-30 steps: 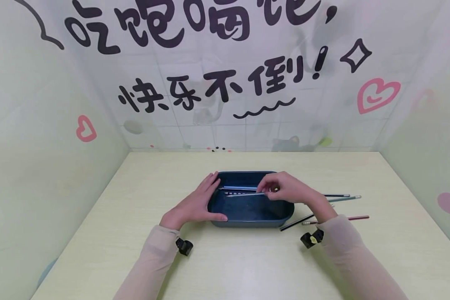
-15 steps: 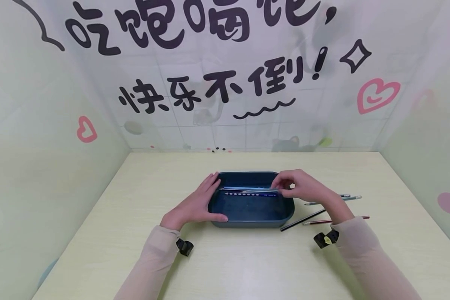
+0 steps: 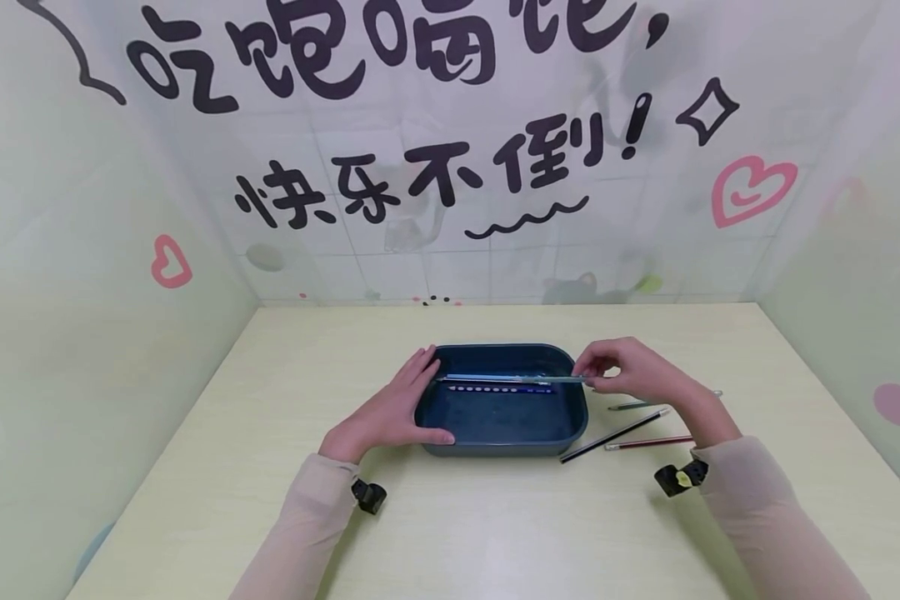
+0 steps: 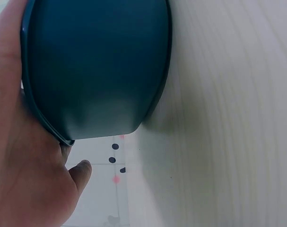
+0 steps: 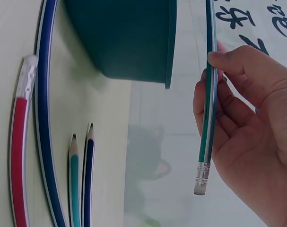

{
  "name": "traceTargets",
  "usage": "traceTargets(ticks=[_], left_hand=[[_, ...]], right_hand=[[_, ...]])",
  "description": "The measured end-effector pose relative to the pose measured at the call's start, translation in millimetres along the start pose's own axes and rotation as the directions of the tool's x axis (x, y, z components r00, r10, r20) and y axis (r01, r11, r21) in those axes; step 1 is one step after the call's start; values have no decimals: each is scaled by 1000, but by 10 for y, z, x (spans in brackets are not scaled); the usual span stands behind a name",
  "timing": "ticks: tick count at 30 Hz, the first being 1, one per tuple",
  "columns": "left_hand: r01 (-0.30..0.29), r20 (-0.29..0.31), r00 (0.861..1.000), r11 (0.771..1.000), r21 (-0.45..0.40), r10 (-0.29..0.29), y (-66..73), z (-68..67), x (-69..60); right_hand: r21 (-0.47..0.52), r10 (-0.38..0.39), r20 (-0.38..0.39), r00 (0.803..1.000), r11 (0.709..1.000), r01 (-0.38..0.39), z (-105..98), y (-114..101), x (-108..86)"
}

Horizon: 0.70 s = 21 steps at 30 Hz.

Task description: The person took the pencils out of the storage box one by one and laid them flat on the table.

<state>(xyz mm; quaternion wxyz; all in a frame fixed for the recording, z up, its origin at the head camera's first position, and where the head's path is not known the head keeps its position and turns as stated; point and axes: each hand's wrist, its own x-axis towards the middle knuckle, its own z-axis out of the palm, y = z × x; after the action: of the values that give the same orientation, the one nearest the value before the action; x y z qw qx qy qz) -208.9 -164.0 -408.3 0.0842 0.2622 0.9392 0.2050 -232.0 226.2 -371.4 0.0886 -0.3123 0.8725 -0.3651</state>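
My left hand [image 3: 392, 408] rests against the left end of a dark blue rectangular container [image 3: 502, 448], its fingers stretched along the rim and the thumb over the front corner. In the left wrist view the container's wall [image 4: 100, 66] fills the top. My right hand [image 3: 624, 367] pinches a teal striped pencil [image 5: 205, 123] near its eraser end, between thumb and fingers. That pencil reaches leftward over the container's right rim. A blue pencil with white spots [image 3: 495, 389] lies inside, and a light blue pencil [image 3: 472, 378] lies just behind it.
Right of the container, a dark striped pencil [image 3: 615, 436], a red pencil [image 3: 648, 442] and a teal pencil [image 3: 633, 406] lie on the pale wooden table [image 3: 450, 517]. Another dark blue pencil [image 5: 89, 165] shows in the right wrist view. A printed backdrop [image 3: 390, 275] stands behind.
My right hand has moved rightward with the pencil, from over the container's inside to beyond its right rim. The left hand and the container have stayed in place.
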Motion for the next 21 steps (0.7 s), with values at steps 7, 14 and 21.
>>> traceTargets(ticks=[7, 14, 21], left_hand=[[8, 3, 1000, 1000, -7, -8, 14, -2, 1], [7, 5, 1000, 1000, -14, -7, -3, 5, 3], [0, 4, 1000, 1000, -21, 0, -12, 5, 3]], right_hand=[[12, 28, -3, 1000, 1000, -28, -85, 91, -86], [-15, 35, -23, 999, 999, -35, -148, 171, -181], [-53, 80, -59, 995, 995, -83, -201, 278, -252]])
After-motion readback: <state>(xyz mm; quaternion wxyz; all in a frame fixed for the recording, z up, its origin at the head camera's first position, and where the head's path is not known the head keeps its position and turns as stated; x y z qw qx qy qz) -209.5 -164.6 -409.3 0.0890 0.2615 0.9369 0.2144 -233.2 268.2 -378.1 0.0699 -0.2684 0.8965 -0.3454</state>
